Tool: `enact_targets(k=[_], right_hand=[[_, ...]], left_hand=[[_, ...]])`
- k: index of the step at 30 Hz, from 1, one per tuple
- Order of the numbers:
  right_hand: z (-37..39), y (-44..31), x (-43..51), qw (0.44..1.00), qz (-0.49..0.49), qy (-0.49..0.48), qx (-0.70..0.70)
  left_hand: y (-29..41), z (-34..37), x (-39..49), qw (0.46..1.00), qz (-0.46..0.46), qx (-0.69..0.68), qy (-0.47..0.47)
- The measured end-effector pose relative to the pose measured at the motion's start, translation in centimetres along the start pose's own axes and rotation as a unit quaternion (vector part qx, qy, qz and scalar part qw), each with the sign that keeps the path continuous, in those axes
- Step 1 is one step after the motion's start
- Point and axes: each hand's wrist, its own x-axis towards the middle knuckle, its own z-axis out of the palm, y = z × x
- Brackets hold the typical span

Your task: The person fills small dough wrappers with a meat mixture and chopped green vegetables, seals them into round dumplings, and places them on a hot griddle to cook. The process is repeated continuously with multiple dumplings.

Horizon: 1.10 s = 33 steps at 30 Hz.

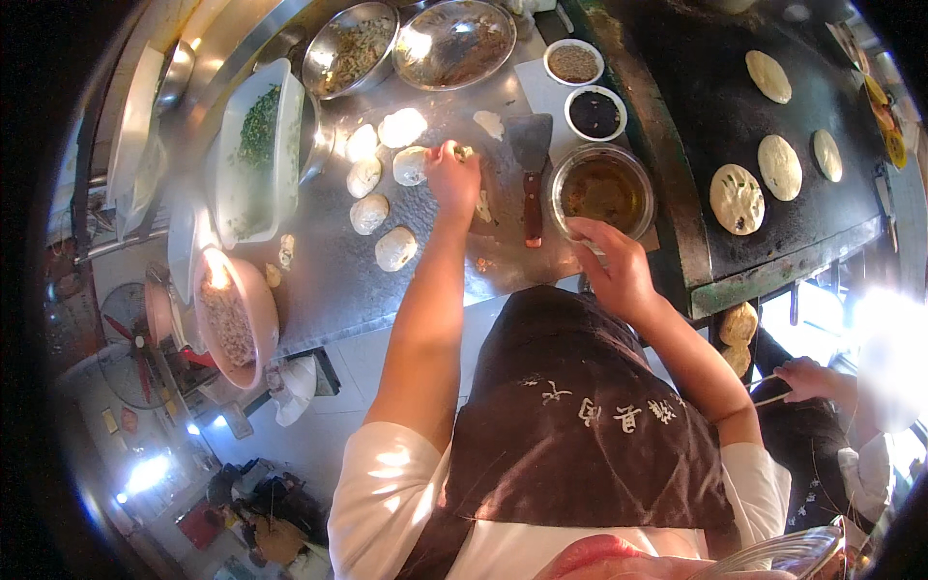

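Note:
My left hand is curled down at the steel worktop, its fingers on a small piece of dough with greenish filling; the hand hides most of it. Just left of those fingers sits a round filled dough ball. Several more pale dough balls lie in a loose curve to its left. My right hand holds nothing, thumb and fingers apart, with fingertips at the near rim of a metal bowl of oil. Between my hands lies a wide scraper with a wooden handle.
Bowls of seeds and dark sauce stand beyond the oil. Flat cakes lie on the griddle at right. Left are a tub of chopped greens and a pink filling bowl. A co-worker's hand holds tongs.

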Motion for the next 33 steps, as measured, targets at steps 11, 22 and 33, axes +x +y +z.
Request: enact_targets(k=[11,22,33], right_hand=[[11.3,2.0,11.6,0.999,-0.001,-0.021,0.029],[12.0,-0.5,11.1,0.988,-0.038,-0.110,-0.103],[2.6,-1.6,5.9,0.860,0.296,0.044,0.415]], left_hand=[[0.3,-6.8,-4.1,0.908,-0.059,-0.403,-0.101],[-3.0,-5.8,-5.1,0.950,0.165,-0.233,-0.127],[-0.6,-7.1,-7.2,0.939,0.163,0.179,-0.245]])
